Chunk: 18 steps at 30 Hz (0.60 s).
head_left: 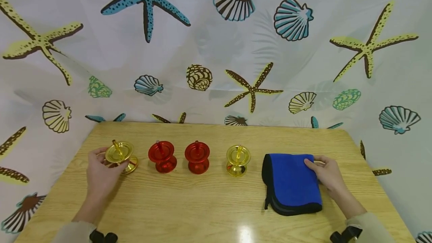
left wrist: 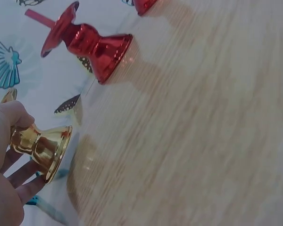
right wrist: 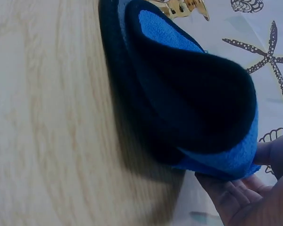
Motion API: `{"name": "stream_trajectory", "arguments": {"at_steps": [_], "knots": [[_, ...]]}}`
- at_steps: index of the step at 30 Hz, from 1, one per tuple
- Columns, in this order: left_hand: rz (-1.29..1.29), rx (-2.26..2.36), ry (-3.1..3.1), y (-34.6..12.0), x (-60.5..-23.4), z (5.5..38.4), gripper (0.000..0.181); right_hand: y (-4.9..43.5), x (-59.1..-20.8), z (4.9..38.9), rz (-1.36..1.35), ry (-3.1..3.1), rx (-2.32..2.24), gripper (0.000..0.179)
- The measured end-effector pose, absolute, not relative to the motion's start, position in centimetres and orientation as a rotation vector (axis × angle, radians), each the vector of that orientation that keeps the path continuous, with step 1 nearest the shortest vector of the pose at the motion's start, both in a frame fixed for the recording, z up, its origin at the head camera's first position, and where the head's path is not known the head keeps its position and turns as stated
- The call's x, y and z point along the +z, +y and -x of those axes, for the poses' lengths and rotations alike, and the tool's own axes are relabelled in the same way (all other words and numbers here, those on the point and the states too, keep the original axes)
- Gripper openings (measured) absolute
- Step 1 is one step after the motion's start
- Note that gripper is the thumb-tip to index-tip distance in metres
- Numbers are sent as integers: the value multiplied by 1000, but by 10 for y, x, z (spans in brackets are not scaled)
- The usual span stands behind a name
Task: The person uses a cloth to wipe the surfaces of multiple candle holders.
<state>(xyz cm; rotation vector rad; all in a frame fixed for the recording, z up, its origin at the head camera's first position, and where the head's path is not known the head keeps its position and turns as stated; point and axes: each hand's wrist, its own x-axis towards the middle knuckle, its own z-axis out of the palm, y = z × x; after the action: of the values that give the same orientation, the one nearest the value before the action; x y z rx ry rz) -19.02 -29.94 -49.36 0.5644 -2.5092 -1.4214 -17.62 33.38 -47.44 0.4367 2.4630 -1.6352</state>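
Note:
At the left of the table, my left hand (head_left: 102,173) grips a shiny gold candle holder (head_left: 119,152) with a shallow dish, a central stem and a flared foot. In the left wrist view, the foot of this gold candle holder (left wrist: 49,153) appears a little off the wood, with its shadow apart from it. On the right, my right hand (head_left: 326,173) pinches the edge of a folded blue cloth (head_left: 295,181) with black edging. The right wrist view shows the fold of the cloth (right wrist: 226,165) bulging up, thumb and fingers at its edge.
Two red candle holders (head_left: 162,156) stand upright between the left hand and the table's middle. A second gold candle holder (head_left: 238,158) is left of the cloth. The wooden table (head_left: 189,205) meets a sea-patterned curtain (head_left: 202,48) at the back and sides.

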Motion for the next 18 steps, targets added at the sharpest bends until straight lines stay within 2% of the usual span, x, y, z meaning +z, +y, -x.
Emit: {"name": "stream_trajectory", "arguments": {"at_steps": [11, 18], "knots": [[-518, -1428, -2509, -312, -505, 198, 83, 342, -478, 174, -446, 2506, -1537, 60], [-400, -1363, -2527, -306, -493, 187, 108, 346, -470, 164, -317, 2775, -1306, 59]]}}
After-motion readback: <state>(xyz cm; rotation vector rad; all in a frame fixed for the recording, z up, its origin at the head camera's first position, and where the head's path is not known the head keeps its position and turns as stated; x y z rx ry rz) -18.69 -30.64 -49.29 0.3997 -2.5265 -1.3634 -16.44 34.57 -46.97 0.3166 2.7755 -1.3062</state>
